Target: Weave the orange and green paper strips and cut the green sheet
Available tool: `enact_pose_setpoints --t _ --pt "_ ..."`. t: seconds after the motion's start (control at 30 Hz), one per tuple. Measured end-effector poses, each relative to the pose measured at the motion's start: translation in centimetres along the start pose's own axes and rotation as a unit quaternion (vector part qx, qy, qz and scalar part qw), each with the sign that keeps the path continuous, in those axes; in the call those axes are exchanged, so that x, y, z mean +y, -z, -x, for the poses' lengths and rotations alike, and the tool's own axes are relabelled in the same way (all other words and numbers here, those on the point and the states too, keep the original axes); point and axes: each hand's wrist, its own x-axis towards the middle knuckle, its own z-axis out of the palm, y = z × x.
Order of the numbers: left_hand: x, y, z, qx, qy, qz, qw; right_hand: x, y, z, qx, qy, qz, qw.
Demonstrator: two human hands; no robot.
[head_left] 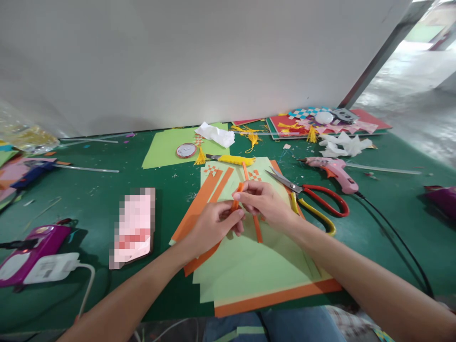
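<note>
A narrow orange paper strip (235, 204) is held between both hands above the green sheets (263, 266). My left hand (217, 221) pinches its lower end, and my right hand (261, 199) pinches the upper end. Another orange strip (257, 229) lies on the sheets, passing beneath my right hand. Wider orange strips (199, 204) spread out left of the hands. A yellow utility knife (237, 160) lies just beyond them. Scissors with red and yellow handles (302, 188) rest open to the right of my right hand.
A pink glue gun (333, 172) with a black cord lies at the right. Left are a phone (133, 228) and a purple power strip (46, 251). Along the back are yellow tassels (252, 138), crumpled white paper (217, 135) and a red board (370, 119). A pale wall (178, 61) stands behind.
</note>
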Motion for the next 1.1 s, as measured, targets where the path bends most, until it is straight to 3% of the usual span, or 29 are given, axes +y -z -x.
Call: enact_pose_setpoints --t 0.23,1.1 --pt "0.26 -0.06 0.03 0.030 -0.008 0.006 1.000 0.38 -0.54 0.14 -0.003 -0.009 0.011 1.000" --pt "0.08 0.11 0.02 0.022 -0.013 -0.019 0.999 0.33 -0.27 0.21 -0.001 0.001 -0.016 1.000"
